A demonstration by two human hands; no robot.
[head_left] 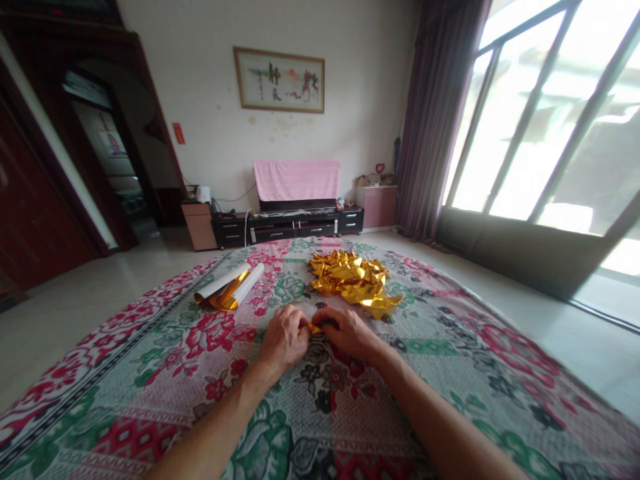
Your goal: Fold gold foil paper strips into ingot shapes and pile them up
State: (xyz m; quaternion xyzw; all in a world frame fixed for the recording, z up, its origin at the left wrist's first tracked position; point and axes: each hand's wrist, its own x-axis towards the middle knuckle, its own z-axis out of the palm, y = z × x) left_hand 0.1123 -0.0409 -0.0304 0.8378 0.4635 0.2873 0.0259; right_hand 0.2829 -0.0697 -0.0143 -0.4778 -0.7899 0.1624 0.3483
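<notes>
Both my hands meet over the middle of a round table with a flowered cloth (425,373). A small piece of gold foil paper (314,328) shows between them, mostly hidden by the fingers. My left hand (287,337) is closed on its left side, and my right hand (347,333) pinches it from the right. Just beyond my right hand lies a heap of folded gold foil pieces (350,277). Farther left, curled sheets of gold foil paper with white backs (227,288) rest on the cloth.
Past the table stands a low black cabinet (280,230) with a pink cloth (297,180) draped over something above it. A framed picture (280,80) hangs on the wall. Large windows (540,120) and a purple curtain (433,120) are on the right; a doorway (110,147) is at left.
</notes>
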